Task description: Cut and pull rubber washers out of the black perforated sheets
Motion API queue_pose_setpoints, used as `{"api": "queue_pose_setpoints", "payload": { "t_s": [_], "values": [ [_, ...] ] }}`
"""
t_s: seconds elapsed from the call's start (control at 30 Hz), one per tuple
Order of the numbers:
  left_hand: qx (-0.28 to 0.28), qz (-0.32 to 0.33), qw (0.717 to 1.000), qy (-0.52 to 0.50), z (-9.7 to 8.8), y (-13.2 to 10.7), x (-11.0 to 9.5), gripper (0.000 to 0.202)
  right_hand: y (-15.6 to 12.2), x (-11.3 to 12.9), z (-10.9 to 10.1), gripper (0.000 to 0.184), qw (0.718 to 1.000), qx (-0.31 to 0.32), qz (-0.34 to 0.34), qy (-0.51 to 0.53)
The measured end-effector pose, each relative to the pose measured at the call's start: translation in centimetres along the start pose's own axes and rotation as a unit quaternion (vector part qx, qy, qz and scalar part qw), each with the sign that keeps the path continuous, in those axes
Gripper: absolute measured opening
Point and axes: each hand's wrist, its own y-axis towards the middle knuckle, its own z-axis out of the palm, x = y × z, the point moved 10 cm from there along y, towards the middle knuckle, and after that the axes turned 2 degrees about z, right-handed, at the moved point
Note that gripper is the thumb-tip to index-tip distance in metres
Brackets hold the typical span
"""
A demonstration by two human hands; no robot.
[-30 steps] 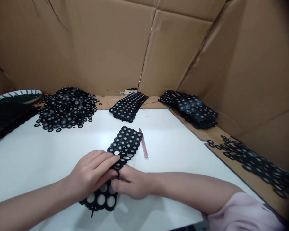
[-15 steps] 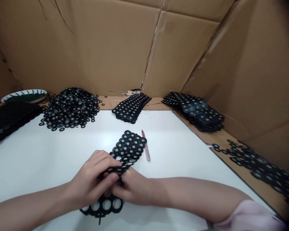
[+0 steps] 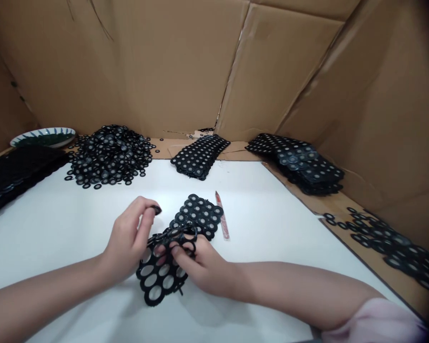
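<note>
Between the thumb and fingers of my left hand (image 3: pixel 130 233) is a small black ring (image 3: pixel 157 209), raised above the white tabletop. My right hand (image 3: pixel 202 259) pinches a black sheet of joined rings (image 3: pixel 157 281); the near part has large open holes and is bent up over the fingers. Beyond it, the far part (image 3: pixel 196 212) still carries rings with smaller pale centres. Some of the right fingers are hidden behind the sheet. A red pointed tool (image 3: pixel 222 216), perhaps a small blade or pencil, lies just right of the sheet's far end.
A heap of loose black rings (image 3: pixel 110 155) is at the back left, beside a dish (image 3: pixel 43 137) and dark stacked sheets (image 3: pixel 17 176). Ringed sheets (image 3: pixel 200 155) lie at the back middle; more stacks (image 3: pixel 300 164) and strips (image 3: pixel 393 247) line the right. Cardboard walls (image 3: pixel 164 62) enclose the table.
My left hand has lifted away from the sheet, up and left, with a small ring in its fingers. The sheet's near part has turned and shows more open holes.
</note>
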Motion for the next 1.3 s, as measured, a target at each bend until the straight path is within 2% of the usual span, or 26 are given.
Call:
{"api": "queue_pose_setpoints", "payload": {
  "t_s": [0.1, 0.2, 0.27, 0.33, 0.37, 0.43, 0.53, 0.57, 0.6, 0.67, 0.77, 0.83, 0.97, 1.03, 1.1, 1.2, 1.3],
  "values": [
    [0.044, 0.096, 0.993, 0.046, 1.0, -1.0, -2.0, 0.019, 0.1, 0.8, -0.3, 0.024, 0.999, -0.014, -0.025, 0.015],
    [0.066, 0.154, 0.984, 0.068, 1.6, -1.8, -2.6, 0.030, 0.0, 1.3, 0.2, 0.018, 0.996, 0.011, -0.053, 0.065],
    [0.095, 0.187, 0.975, 0.071, 2.3, -2.3, -2.9, 0.030, 0.1, 0.5, 0.1, 0.016, 0.994, -0.001, -0.019, 0.111],
    [0.126, 0.198, 0.970, 0.059, 3.0, -2.6, -2.9, 0.027, 0.0, -1.2, 0.0, 0.020, 0.988, -0.021, 0.053, 0.144],
    [0.145, 0.188, 0.970, 0.047, 3.3, -2.7, -2.8, 0.026, -0.1, -1.8, 0.1, 0.021, 0.985, -0.024, 0.081, 0.151],
    [0.200, 0.140, 0.970, 0.006, 4.2, -2.7, -2.3, 0.022, -0.2, -2.0, 0.2, 0.024, 0.987, -0.018, 0.091, 0.130],
    [0.296, 0.004, 0.952, -0.082, 5.8, -3.0, -1.0, 0.018, -0.2, -1.2, 0.2, 0.028, 0.996, -0.002, 0.059, 0.073],
    [0.309, -0.044, 0.943, -0.115, 6.1, -3.1, -0.6, 0.017, -0.2, -1.0, 0.2, 0.028, 0.996, 0.003, 0.056, 0.065],
    [0.301, -0.089, 0.938, -0.147, 6.1, -2.9, -0.3, 0.016, -0.1, -1.0, 0.2, 0.028, 0.996, 0.008, 0.055, 0.067],
    [0.243, -0.150, 0.936, -0.206, 5.5, -2.4, 0.2, 0.020, 0.2, -0.9, 0.1, 0.026, 0.995, 0.005, 0.056, 0.088],
    [0.149, -0.194, 0.934, -0.260, 4.4, -1.7, 0.9, 0.022, 0.5, -1.3, -0.2, 0.023, 0.987, -0.016, 0.073, 0.142],
    [0.089, -0.197, 0.945, -0.245, 3.2, -1.1, 1.8, 0.022, 0.6, -1.7, -0.1, 0.022, 0.980, -0.021, 0.089, 0.175],
    [-0.083, -0.163, 0.968, -0.174, -1.3, 0.4, 3.8, 0.021, -0.1, -2.1, -0.2, 0.024, 0.972, -0.037, 0.097, 0.209],
    [-0.120, -0.137, 0.975, -0.124, -2.7, 0.8, 4.0, 0.021, -0.4, -2.2, -0.5, 0.024, 0.971, -0.048, 0.098, 0.212],
    [-0.097, -0.101, 0.989, -0.048, -2.7, 0.9, 3.2, 0.021, -0.6, -2.2, -0.8, 0.025, 0.972, -0.057, 0.100, 0.204],
    [0.002, -0.052, 0.998, 0.043, -0.7, 0.5, 1.7, 0.020, -0.6, -2.2, -1.1, 0.025, 0.968, -0.071, 0.107, 0.213],
    [0.080, -0.008, 0.994, 0.075, 1.3, -0.4, 0.3, 0.019, -0.6, -2.4, -1.4, 0.024, 0.958, -0.099, 0.123, 0.239]
  ]
}}
